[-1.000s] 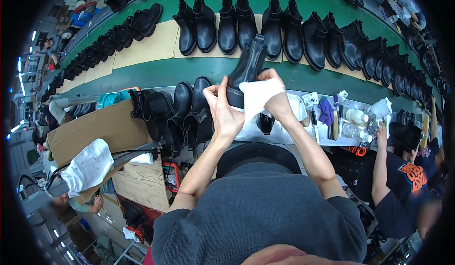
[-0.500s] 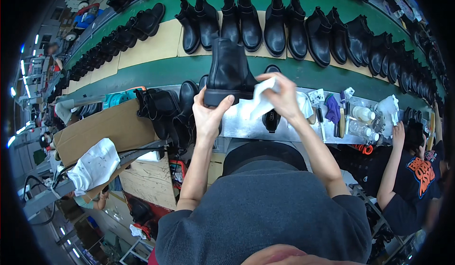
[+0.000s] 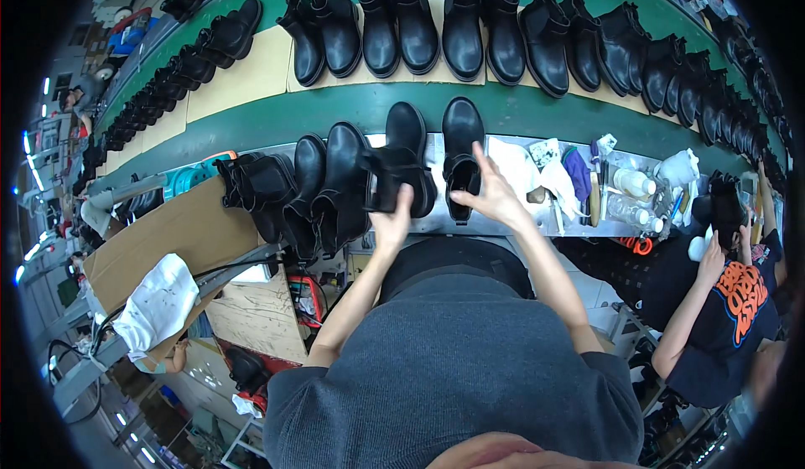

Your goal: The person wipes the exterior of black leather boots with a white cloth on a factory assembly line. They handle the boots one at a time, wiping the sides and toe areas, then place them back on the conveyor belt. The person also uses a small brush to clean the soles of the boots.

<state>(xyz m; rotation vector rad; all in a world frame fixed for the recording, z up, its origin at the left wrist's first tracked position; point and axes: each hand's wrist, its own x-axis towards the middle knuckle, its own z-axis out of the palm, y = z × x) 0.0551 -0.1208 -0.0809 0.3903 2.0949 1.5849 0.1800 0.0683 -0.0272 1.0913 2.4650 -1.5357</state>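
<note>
Boots (image 3: 419, 29), all black, stand in a row across the upper part of the frame, on tan card (image 3: 268, 61) over a green desk (image 3: 545, 115). From my remote seat I look down on both arms coming in from below. My left grip (image 3: 391, 226), just left of centre, is closed on a black boot (image 3: 404, 160), thumb over its shaft; its toe points up the frame and its shaft leans left, slightly blurred. I can't tell whether its sole touches the metal strip (image 3: 434, 150) below it.

My right grip (image 3: 496, 196), right of centre, has its fingers spread beside the shaft of a second boot (image 3: 463, 125), toe also up the frame; whether the thumb touches it I can't say. Right of that I see a white cloth (image 3: 558, 182), a purple cloth (image 3: 576, 172) and clear bottles (image 3: 631, 182). A co-worker's hand (image 3: 711, 261) shows toward the right edge, and a sheet of cardboard (image 3: 180, 234) leans at the left.
</note>
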